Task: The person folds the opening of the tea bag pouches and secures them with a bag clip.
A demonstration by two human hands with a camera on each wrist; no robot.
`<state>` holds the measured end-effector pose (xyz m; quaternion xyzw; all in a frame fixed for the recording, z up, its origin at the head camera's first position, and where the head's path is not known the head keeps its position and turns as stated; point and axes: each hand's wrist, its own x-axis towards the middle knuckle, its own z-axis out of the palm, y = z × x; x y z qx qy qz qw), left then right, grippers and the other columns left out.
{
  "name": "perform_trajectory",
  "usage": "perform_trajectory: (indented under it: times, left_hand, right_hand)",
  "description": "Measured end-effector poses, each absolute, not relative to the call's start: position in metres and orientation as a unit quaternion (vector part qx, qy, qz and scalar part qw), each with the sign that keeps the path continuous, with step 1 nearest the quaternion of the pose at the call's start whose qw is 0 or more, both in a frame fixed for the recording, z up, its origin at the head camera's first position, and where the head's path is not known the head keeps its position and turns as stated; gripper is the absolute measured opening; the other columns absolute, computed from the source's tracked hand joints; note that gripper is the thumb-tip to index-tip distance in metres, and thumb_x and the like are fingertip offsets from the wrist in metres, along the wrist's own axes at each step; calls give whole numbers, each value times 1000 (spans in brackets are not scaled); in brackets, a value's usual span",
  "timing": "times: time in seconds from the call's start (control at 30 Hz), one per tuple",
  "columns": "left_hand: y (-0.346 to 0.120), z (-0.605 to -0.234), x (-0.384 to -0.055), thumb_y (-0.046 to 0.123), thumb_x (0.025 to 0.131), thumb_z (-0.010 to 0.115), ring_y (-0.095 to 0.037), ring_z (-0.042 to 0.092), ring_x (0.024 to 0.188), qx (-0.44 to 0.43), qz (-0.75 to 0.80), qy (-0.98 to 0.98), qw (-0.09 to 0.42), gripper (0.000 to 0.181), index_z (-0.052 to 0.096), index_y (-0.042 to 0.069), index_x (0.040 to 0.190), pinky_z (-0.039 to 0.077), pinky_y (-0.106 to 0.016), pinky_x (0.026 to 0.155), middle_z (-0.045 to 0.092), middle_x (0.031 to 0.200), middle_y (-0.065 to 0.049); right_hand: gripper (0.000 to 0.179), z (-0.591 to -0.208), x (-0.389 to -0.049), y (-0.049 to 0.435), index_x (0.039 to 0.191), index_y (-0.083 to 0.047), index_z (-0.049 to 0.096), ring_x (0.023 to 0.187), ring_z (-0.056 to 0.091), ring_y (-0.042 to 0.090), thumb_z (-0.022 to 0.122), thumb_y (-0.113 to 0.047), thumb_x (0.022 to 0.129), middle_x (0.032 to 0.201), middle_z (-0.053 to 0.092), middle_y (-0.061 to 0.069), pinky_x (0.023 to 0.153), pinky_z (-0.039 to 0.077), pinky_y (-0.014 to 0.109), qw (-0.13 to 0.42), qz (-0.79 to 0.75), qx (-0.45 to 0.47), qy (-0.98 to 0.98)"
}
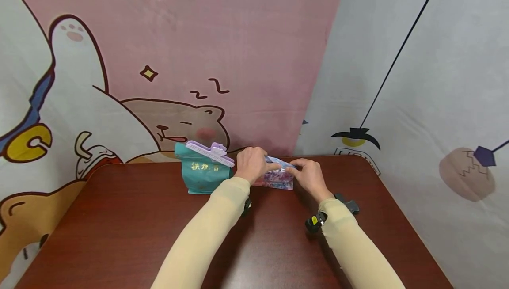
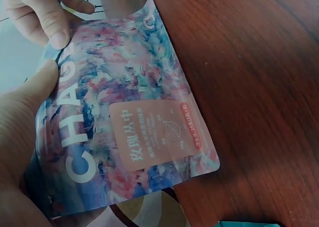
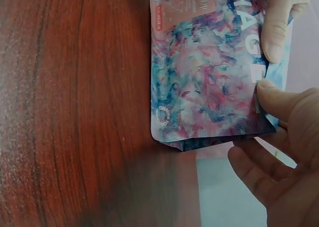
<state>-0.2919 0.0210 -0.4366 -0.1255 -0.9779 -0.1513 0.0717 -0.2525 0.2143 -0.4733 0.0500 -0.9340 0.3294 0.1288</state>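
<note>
Both hands hold a pouch (image 1: 278, 180) with a blue, pink and purple paint-like print, standing at the back of the table. White letters reading "CHAGE" run along its upper part (image 2: 79, 117), and a pink label (image 2: 154, 135) sits lower down. My left hand (image 1: 251, 165) pinches the top edge at the left, thumb on the printed front. At the right end of that edge, my right hand (image 1: 312, 177) pinches with its thumb (image 3: 279, 100) in front and fingers behind. The top edge looks folded over between the hands.
Left of the pouch stands a teal bag (image 1: 203, 176) with gold characters, a lilac clip (image 1: 210, 153) across its top. A dark grey piece (image 1: 349, 204) shows beside the right wrist. Behind the reddish-brown table (image 1: 131, 222) hangs a cartoon-printed cloth (image 1: 258, 59).
</note>
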Motion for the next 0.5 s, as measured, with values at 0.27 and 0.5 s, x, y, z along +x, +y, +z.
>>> perform_trajectory:
  times: [0.27,0.5]
  left_hand:
    - [23,-438,-295,75,73,72,-14,49,59,-132,-154,-976,84,57,62,22,53,38,-30,52,41,49,6]
    - [23,-439,-294,75,72,72,-14,49,60,-129,-149,-977,80,56,64,22,56,38,-29,52,43,49,6]
  right_hand:
    - [27,-469,-252,216,109,-4,76,100,70,32,74,-24,91,112,74,16,87,56,48,117,333,57,-934]
    - [29,-467,-250,219,114,-4,75,103,69,34,74,-22,91,117,72,17,86,56,49,90,350,62,-930]
